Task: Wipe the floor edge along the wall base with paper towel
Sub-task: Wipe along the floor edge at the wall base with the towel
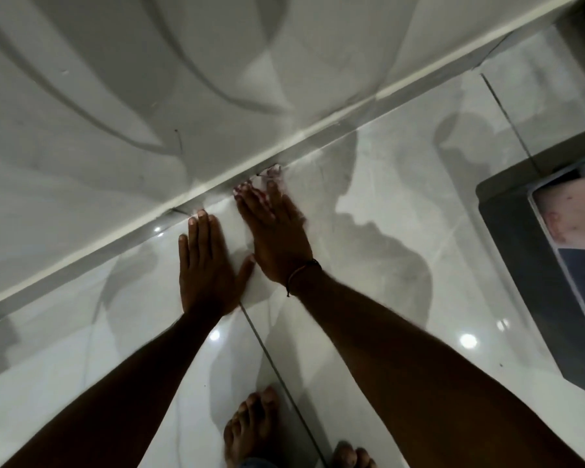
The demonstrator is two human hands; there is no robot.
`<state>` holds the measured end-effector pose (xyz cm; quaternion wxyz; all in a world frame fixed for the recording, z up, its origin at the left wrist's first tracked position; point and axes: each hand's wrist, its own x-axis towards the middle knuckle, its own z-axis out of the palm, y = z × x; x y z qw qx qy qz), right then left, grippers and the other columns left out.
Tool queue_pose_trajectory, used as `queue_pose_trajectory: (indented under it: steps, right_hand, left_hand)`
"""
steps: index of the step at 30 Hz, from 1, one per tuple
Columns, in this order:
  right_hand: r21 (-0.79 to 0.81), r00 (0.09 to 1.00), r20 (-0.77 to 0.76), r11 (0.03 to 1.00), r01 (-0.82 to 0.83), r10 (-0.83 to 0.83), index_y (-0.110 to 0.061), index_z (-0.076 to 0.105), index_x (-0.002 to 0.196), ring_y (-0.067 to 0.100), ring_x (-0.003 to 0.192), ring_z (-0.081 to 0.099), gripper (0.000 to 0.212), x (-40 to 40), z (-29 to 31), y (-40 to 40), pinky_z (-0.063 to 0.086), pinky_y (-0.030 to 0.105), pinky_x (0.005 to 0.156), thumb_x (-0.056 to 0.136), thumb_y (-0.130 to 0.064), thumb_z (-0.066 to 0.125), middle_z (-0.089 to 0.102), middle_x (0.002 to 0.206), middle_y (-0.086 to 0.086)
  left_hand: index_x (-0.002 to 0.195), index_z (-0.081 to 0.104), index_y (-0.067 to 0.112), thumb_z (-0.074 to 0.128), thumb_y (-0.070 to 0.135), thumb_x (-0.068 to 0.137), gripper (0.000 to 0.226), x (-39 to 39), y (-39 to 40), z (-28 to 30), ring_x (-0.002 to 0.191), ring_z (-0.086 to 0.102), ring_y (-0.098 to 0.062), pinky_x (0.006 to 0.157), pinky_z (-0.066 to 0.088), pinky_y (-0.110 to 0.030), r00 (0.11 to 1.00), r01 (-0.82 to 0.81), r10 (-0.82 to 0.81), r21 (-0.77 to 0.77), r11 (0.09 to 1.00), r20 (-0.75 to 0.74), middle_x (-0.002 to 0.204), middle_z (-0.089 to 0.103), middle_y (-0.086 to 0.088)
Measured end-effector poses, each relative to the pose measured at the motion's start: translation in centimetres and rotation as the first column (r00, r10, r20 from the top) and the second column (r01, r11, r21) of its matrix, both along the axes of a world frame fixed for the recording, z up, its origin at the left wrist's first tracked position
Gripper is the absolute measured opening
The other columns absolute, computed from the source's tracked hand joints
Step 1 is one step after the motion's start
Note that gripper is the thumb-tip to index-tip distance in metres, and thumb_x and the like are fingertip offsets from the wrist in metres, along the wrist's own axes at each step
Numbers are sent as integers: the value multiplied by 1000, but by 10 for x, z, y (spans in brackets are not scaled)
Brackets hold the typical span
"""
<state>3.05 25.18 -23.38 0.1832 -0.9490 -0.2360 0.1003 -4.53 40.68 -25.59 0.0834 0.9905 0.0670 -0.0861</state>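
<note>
Paper towel (273, 173) sits crumpled at the bottom of the wall (217, 184) — pressed flat under the fingers of the right hand (277, 234). Just beside it, the left hand (205, 268) lies flat and spread on the shiny floor (368, 184) — holding nothing.

- Both forearms bare, no sleeves showing.
- Thin dark cord bracelet (301, 273) on the right wrist.
- Bare feet (250, 423), toes showing.
</note>
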Motion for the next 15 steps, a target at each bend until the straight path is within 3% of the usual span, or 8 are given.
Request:
queue_pose_trajectory:
  steps: [3, 5, 8, 10, 13, 15]
  right_hand:
    - [12, 995, 9, 995, -99, 99, -21, 29, 168, 41, 166, 13, 73, 7, -5, -9, 19, 55, 135, 97, -12, 46, 25, 178, 0]
    - [46, 996, -2, 995, -91, 91, -24, 34, 166, 38, 166, 16, 73, 10, -6, -14, 19, 52, 134, 95, -10, 32, 29, 177, -3]
    - [68, 999, 33, 998, 8, -10, -22, 42, 163, 41, 164, 23, 71, 5, -6, -4, 20, 52, 133, 94, -9, 52, 37, 173, -2]
    - [47, 998, 54, 999, -25, 23, -20, 41, 163, 44, 163, 23, 77, 2, -7, -1, 19, 53, 133, 91, -11, 67, 37, 173, 1]
    - [24, 989, 77, 991, -132, 129, -22, 38, 165, 41, 164, 21, 67, 8, -7, -12, 16, 50, 134, 98, -11, 36, 34, 175, 0]
    - [15, 991, 77, 994, -113, 111, -27, 35, 166, 35, 166, 17, 69, 20, -12, -25, 15, 49, 135, 100, -10, 28, 32, 175, -2]
  left_hand:
    - [166, 12, -2, 37, 72, 100, 102, 0, 2, 0, 165, 4, -35, 133, 7, -51, 1000, -8, 8, 1, 1000, 12, 176, 9, -23]
    - [166, 13, -2, 37, 72, 100, 102, 0, 2, 0, 165, 5, -35, 133, 7, -51, 1000, -12, 12, 1, 1000, 13, 176, 10, -22]
    - [166, 13, -2, 36, 73, 100, 102, -1, 2, -2, 165, 5, -35, 133, 9, -53, 1000, -10, 10, 0, 1000, 7, 176, 10, -22]
    - [166, 13, -2, 36, 73, 100, 102, 0, 2, -2, 165, 4, -35, 133, 9, -53, 1000, -7, 7, -1, 1000, 3, 176, 9, -22]
    - [167, 12, -1, 37, 73, 100, 102, -1, 2, -2, 165, 4, -34, 133, 7, -51, 1000, -17, 17, 7, 1000, -2, 176, 9, -21]
    - [167, 11, 0, 38, 72, 100, 102, -1, 1, -1, 165, 2, -34, 133, 6, -51, 1000, -18, 18, -2, 1000, -5, 177, 8, -21]
